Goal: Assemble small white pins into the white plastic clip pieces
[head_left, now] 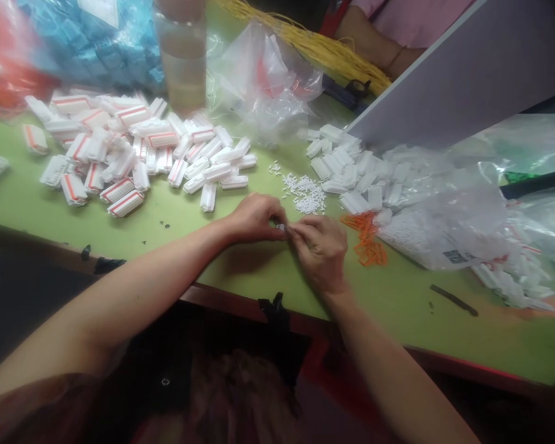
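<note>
Left hand and right hand both pinch closed on a small pale part (mostly hidden), apparently mid-fitting and needing steady alignment, with loose white pins at one o'clock.

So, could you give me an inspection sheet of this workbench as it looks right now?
Surface: green table, with a dark front edge.
Job's things: small part pinched between both hands; tiny white pieces and orange pieces lie close by.
Clutter: orange-striped white housings heaped on the left, plain white housings on the right, plastic bags, clear bottle, black strip.
Grippers: left hand and right hand meet, fingers closed on the small part.
Cables: yellow wire bundle at the far edge.
Surroundings: grey board; another person's arm beyond it.
</note>
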A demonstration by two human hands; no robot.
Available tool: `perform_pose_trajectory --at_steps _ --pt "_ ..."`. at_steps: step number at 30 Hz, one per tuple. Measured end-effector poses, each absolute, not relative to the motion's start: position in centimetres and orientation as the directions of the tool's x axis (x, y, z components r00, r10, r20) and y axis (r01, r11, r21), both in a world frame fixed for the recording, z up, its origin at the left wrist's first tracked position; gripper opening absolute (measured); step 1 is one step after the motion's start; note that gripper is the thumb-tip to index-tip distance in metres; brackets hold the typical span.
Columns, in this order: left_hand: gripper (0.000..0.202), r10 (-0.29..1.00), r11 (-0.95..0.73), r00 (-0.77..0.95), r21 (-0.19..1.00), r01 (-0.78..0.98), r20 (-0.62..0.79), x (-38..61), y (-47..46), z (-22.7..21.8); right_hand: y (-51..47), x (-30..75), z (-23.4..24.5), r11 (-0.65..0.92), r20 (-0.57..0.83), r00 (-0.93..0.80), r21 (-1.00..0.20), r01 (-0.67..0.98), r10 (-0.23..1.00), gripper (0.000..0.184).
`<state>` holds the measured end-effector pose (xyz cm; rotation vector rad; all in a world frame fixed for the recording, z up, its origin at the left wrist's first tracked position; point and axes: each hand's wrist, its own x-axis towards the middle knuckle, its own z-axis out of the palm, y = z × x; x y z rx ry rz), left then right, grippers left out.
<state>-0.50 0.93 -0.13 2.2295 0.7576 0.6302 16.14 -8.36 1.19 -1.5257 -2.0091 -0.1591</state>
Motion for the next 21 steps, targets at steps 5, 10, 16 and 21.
perform_pose_trajectory --at_steps 5,10,16,21 --pt "0.025 0.665 -0.579 0.716 0.750 0.318 0.210 -0.6 0.8 0.1 -9.1 15.8 1.2 0.371 0.545 -0.252 -0.118 0.921 0.800 0.016" --pt "0.039 0.704 -0.520 0.684 0.794 0.313 0.191 -0.7 0.6 0.2 -9.6 16.0 1.8 0.316 0.440 -0.168 -0.289 0.904 0.882 0.021" --pt "0.040 0.688 -0.535 0.706 0.777 0.333 0.171 -0.8 0.7 0.4 -8.4 20.4 2.3 -0.072 0.273 0.276 -0.577 0.814 0.922 0.027" --pt "0.039 0.687 -0.540 0.707 0.771 0.338 0.172 -0.8 0.8 0.4 -6.7 21.9 1.3 -0.218 0.160 0.333 -0.490 0.844 0.929 0.024"
